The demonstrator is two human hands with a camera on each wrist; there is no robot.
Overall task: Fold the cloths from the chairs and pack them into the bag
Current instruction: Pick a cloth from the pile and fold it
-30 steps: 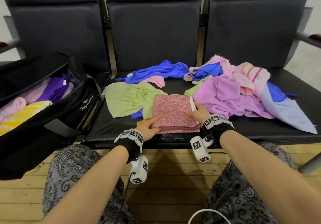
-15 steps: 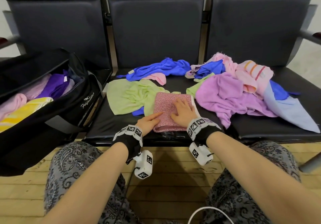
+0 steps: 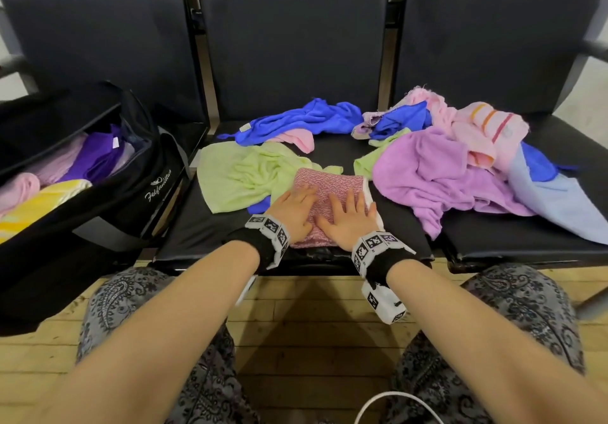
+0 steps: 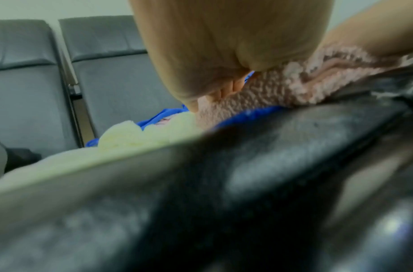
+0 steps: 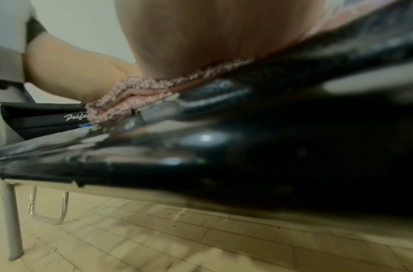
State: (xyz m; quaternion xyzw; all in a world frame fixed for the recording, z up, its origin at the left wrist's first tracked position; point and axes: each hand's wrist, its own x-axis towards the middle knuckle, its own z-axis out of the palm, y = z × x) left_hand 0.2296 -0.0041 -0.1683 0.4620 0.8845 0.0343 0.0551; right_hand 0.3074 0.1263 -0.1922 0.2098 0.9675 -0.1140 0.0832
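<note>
Both hands flat w/ fingers spread, pressing down on the folded pink cloth (image 3: 332, 193) at the front edge of the middle chair seat (image 3: 204, 236): left hand (image 3: 294, 208) on its left half, right hand (image 3: 348, 218) on the right. Black bag (image 3: 131, 193) sits open on the left w/ cloths already inside, loose cloths piled behind and to the right.

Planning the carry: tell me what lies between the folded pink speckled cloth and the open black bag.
In the head view, a crumpled light green cloth lies between the pink cloth and the bag, then bare black seat.
</note>
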